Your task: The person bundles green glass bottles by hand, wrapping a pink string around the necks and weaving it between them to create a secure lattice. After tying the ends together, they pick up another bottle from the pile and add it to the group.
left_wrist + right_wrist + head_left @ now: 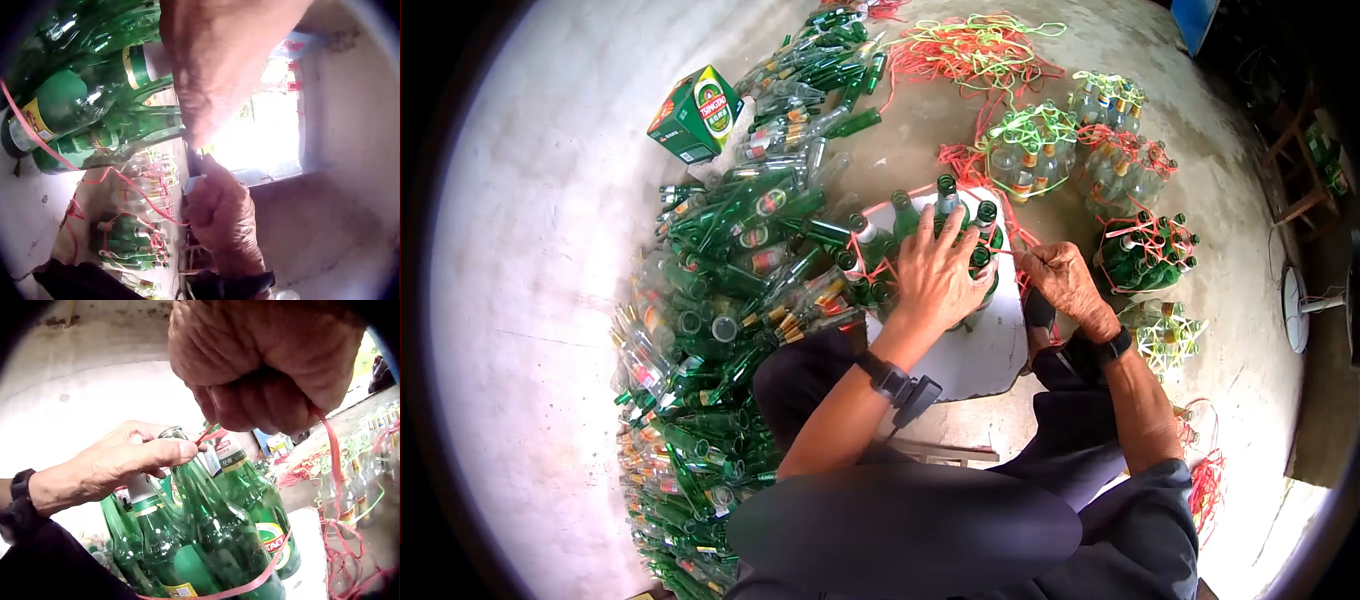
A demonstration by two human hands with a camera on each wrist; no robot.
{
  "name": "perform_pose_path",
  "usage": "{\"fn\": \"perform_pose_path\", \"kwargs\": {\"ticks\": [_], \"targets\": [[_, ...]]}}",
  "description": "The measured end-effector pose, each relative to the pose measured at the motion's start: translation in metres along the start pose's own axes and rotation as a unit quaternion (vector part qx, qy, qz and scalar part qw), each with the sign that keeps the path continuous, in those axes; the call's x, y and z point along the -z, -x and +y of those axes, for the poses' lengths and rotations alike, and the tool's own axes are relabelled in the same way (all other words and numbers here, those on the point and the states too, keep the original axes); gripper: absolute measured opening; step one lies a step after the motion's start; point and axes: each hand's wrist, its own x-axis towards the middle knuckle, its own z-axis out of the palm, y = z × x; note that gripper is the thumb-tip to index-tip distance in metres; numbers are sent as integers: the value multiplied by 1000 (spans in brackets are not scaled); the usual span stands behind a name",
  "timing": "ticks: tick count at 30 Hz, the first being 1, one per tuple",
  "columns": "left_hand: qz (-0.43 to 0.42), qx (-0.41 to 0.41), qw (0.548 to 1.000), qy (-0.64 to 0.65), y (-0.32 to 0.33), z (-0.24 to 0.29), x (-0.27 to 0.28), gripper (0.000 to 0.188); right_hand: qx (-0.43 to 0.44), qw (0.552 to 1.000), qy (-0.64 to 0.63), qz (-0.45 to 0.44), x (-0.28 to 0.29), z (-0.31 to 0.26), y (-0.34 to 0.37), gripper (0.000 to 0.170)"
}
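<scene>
A cluster of green beer bottles (212, 525) stands upright on a white board (970, 360), with pink-red plastic string (262, 575) passing around the bottles' bodies. My left hand (940, 270) rests over the bottle necks with its fingers spread and fairly straight. In the right wrist view its thumb lies across one neck, and string shows beside the thumb tip. To the right of the cluster, my right hand (1063, 283) grips the string in curled fingers. A length of string stretches between this hand and the bottles, while another strand hangs down from its far side.
Loose bottles (770, 210) heap along the left, below a green Tsingtao carton (700, 115). Tied bundles of bottles (1145, 250) stand on the floor at right. A tangle of red and yellow-green string (970, 50) lies at the back. A pedestal fan (1295, 305) is at far right.
</scene>
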Motion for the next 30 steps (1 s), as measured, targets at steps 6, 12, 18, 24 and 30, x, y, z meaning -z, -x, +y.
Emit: {"fn": "perform_pose_path", "kwargs": {"ticks": [6,12,18,24,30], "targets": [[-10,1,1000,7,-1,1,2,48,120,983,134,42,9,-10,2,31],[-49,38,998,33,-3,3,5,46,126,978,161,43,3,-8,10,19],[-53,44,997,41,-3,3,4,47,61,994,89,26,8,-20,12,15],[-50,49,997,34,-3,3,5,46,106,972,207,14,8,-14,11,9],[-53,50,995,66,-3,2,7,46,84,980,178,-9,14,-17,8,11]]}}
